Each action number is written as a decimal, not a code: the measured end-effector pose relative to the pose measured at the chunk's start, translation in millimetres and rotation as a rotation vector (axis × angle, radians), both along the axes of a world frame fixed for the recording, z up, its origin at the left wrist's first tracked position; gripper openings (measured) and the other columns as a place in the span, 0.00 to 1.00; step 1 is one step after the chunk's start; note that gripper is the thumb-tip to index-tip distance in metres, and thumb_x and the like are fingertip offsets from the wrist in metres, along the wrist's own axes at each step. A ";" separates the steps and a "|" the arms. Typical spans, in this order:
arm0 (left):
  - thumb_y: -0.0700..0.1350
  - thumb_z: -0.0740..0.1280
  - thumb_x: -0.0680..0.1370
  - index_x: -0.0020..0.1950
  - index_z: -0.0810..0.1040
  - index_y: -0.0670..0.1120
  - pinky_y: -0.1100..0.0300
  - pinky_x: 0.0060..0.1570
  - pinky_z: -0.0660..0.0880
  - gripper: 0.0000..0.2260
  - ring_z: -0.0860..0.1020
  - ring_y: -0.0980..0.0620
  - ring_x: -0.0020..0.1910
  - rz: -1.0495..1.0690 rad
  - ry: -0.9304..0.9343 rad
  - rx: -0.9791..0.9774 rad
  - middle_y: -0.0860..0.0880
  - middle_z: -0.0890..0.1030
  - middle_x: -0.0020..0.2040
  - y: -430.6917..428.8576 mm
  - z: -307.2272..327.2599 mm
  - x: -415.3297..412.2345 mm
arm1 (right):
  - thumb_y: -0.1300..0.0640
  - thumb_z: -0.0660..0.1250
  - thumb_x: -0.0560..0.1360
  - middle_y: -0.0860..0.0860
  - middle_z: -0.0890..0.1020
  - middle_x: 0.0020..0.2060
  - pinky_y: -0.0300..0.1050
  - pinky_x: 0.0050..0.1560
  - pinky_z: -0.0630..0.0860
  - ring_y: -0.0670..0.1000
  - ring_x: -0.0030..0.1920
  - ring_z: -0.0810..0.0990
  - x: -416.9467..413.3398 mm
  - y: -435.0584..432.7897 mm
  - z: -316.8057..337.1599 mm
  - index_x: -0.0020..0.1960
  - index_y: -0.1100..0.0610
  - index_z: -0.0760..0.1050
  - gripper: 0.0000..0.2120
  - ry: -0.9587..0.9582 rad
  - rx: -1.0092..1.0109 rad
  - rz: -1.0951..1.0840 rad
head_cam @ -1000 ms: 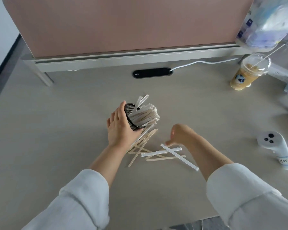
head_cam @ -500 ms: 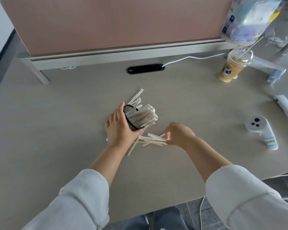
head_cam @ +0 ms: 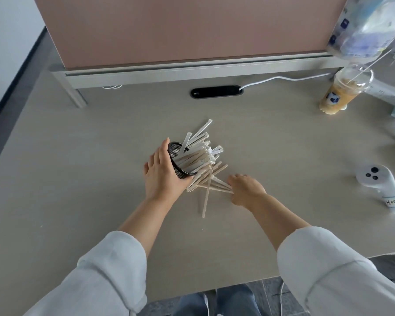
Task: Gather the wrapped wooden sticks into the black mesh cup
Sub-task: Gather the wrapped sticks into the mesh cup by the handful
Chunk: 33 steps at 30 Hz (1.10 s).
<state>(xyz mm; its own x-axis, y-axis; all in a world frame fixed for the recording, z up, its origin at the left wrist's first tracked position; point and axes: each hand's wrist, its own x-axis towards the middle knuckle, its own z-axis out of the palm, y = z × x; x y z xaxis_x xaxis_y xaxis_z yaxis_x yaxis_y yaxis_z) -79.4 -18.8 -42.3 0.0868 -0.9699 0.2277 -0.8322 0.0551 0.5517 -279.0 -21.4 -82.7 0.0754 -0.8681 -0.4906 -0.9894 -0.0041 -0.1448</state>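
Observation:
My left hand (head_cam: 161,173) grips the black mesh cup (head_cam: 178,161), which is tilted with its mouth toward the right. A thick bundle of wrapped wooden sticks (head_cam: 201,153) juts out of the cup. Several loose sticks (head_cam: 211,182) lie fanned on the desk just below and right of the cup's mouth. My right hand (head_cam: 245,189) rests on the right ends of these loose sticks, fingers curled on them. One stick (head_cam: 205,202) lies apart, pointing toward me.
A white controller (head_cam: 379,185) lies at the right. An iced drink cup with a straw (head_cam: 342,92) stands at the back right, under a plastic bag (head_cam: 369,26). A black cable port (head_cam: 217,91) sits near the pink partition (head_cam: 180,28). The desk's front edge is close to me.
My right hand has swept the scattered sticks leftward into a fan against the cup's mouth. The left hand keeps holding the tilted cup in place.

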 end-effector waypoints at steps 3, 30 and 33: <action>0.50 0.78 0.58 0.70 0.59 0.40 0.48 0.60 0.63 0.46 0.68 0.41 0.64 0.009 0.006 0.002 0.42 0.71 0.66 -0.8 -1.3 4.3 | 0.64 0.60 0.73 0.57 0.73 0.59 0.49 0.56 0.73 0.60 0.61 0.73 3.5 -0.5 0.9 0.61 0.59 0.70 0.17 0.023 -0.007 -0.015; 0.47 0.78 0.58 0.70 0.59 0.42 0.47 0.60 0.64 0.46 0.68 0.42 0.64 0.036 0.006 0.001 0.43 0.71 0.66 -9.2 -5.1 19.3 | 0.54 0.65 0.75 0.55 0.78 0.57 0.46 0.49 0.73 0.58 0.58 0.77 37.2 -22.8 10.7 0.59 0.57 0.75 0.13 0.036 -0.054 -0.069; 0.48 0.78 0.58 0.70 0.59 0.42 0.48 0.60 0.64 0.46 0.68 0.42 0.64 0.033 0.009 0.007 0.44 0.71 0.66 -8.4 -4.7 16.7 | 0.58 0.62 0.77 0.57 0.78 0.59 0.48 0.56 0.73 0.58 0.62 0.75 33.8 -22.9 12.7 0.64 0.59 0.71 0.16 0.081 -0.025 -0.055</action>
<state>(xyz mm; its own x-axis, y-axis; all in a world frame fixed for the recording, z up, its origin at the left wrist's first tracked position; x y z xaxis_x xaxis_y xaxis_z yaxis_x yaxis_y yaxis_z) -62.6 -27.2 -47.0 0.1210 -0.9679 0.2204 -0.8284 0.0238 0.5596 -245.2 -44.3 -70.0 -0.0117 -0.8820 -0.4711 -0.9967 0.0481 -0.0653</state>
